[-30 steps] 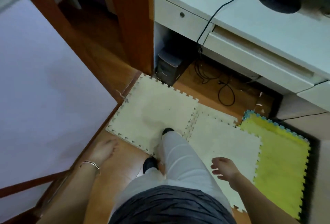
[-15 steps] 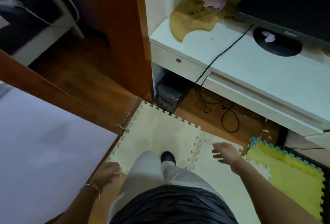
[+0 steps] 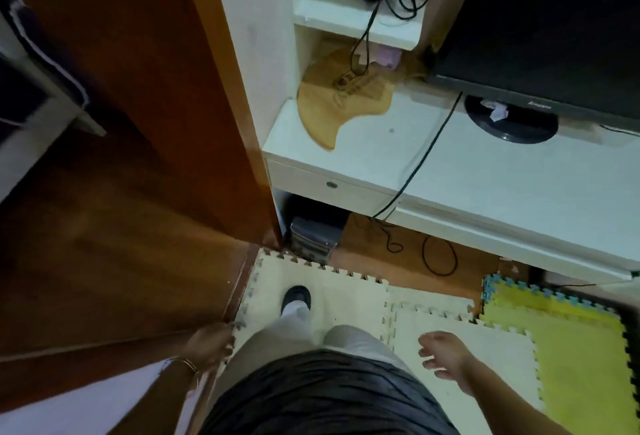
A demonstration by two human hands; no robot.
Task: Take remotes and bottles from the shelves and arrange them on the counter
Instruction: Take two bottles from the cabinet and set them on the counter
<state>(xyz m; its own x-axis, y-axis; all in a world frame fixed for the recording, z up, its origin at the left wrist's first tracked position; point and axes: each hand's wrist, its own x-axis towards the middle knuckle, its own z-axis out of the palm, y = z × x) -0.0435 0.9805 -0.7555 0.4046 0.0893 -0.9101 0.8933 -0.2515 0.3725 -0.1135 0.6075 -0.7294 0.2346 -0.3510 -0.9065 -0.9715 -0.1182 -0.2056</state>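
Observation:
No remote or bottle shows in this view. My left hand hangs low at my side by the wooden bed edge, a bangle on its wrist, fingers loosely curled around nothing. My right hand is held out over the cream foam mat, fingers spread and empty. Ahead stands a white desk with a small white shelf above its left end; black cables and a dark bundle lie on that shelf.
A brown wooden panel rises on the left of the desk. A dark monitor stands on the desk, with a tan pad beside it. Under the desk sit a small black unit and cables. Cream and yellow foam mats cover the floor.
The view has tilted up and moved toward the desk, bringing the upper shelf into sight. My right hand has dropped lower. My left foot has stepped forward on the mat.

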